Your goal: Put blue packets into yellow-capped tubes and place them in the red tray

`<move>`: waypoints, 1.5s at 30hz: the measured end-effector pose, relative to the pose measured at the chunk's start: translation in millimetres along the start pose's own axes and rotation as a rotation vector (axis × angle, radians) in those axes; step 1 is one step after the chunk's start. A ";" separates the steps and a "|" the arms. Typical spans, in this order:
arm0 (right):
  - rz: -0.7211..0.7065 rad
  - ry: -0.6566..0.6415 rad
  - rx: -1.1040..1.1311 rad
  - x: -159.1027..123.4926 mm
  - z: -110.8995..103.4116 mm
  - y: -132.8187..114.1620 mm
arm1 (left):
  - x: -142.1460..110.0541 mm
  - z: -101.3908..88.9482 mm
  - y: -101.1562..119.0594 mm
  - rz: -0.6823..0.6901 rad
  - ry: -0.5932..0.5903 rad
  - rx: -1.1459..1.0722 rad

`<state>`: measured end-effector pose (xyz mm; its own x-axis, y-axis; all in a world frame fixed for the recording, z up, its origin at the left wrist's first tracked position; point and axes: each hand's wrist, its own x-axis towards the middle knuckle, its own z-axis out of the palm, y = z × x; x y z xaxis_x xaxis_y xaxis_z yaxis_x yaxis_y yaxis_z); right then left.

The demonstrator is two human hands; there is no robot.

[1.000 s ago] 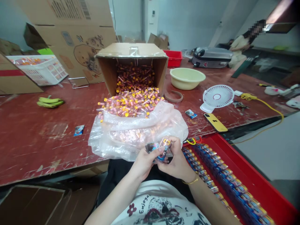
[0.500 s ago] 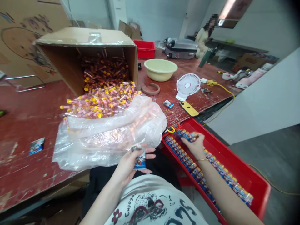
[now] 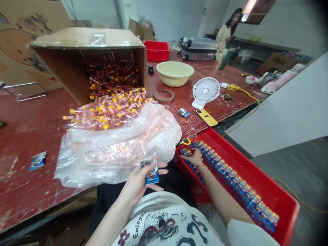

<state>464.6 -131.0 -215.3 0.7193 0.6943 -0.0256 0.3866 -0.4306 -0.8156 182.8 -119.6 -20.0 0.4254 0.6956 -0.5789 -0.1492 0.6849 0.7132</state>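
My left hand (image 3: 137,179) is closed on a small stack of blue foil packets (image 3: 152,176), the thumb across the top and the other fingers spread beneath. In the red tray (image 3: 287,201), my right hand (image 3: 195,158) reaches to the far end of the left row, thumb and fingers around small blue-and-yellow packets (image 3: 185,151). Beside that hand runs a long row of similar packets (image 3: 235,176), standing close together. My right forearm hides part of the left row. A white plastic bag (image 3: 120,153) lies on the table beyond my left hand.
A tipped carton (image 3: 87,41) spills yellow-capped pink tubes (image 3: 110,111) onto the bag. Loose packets (image 3: 38,161), a yellow phone (image 3: 207,118), a white fan (image 3: 206,91) and a pale basin (image 3: 175,74) are on the table. Yellow-and-red-handled scissors (image 3: 188,140) lie by the tray. A person (image 3: 225,36) stands far back.
My right hand has moved left, from the right row, where it held packets, to the far end of the left row. My left hand keeps its packets nearly in place.
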 end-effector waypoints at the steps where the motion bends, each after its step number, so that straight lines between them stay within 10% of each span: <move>1: 0.014 0.017 0.010 1.2 -4.3 1.6 | 0.6 0.0 -0.3 0.003 -0.011 -0.004; 7: -0.083 0.103 0.211 -21.3 -23.8 -26.1 | 0.4 -9.1 -0.1 0.131 -0.017 -0.007; 12: -0.464 -0.086 0.443 -44.5 -13.1 -135.6 | -4.9 -27.0 7.0 0.287 0.081 -0.046; 17: -0.960 -0.459 0.246 -36.9 61.3 -285.5 | -13.7 -48.6 12.4 0.376 0.231 -0.106; 21: -1.068 -0.786 0.015 -32.5 149.3 -355.7 | -24.8 -66.0 13.8 0.372 0.219 -0.124; 25: -1.060 -0.917 -0.092 -26.5 188.3 -356.0 | -31.6 -78.7 14.5 0.375 0.183 -0.113; 30: -0.946 -0.978 -0.044 -6.1 172.3 -324.0 | -25.2 -79.3 12.4 0.365 0.144 -0.093; 41: -0.879 -0.821 0.588 -66.6 41.4 -303.3 | -23.4 -78.2 13.9 0.495 0.182 -0.012; 45: -1.059 -0.821 0.456 -85.5 6.3 -299.5 | -22.0 -73.9 13.7 0.526 0.197 0.031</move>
<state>283.7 -57.8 27.5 -0.3853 0.7678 0.5120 0.1920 0.6093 -0.7693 105.4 -109.5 -26.6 0.1255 0.9712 -0.2027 -0.2687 0.2300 0.9353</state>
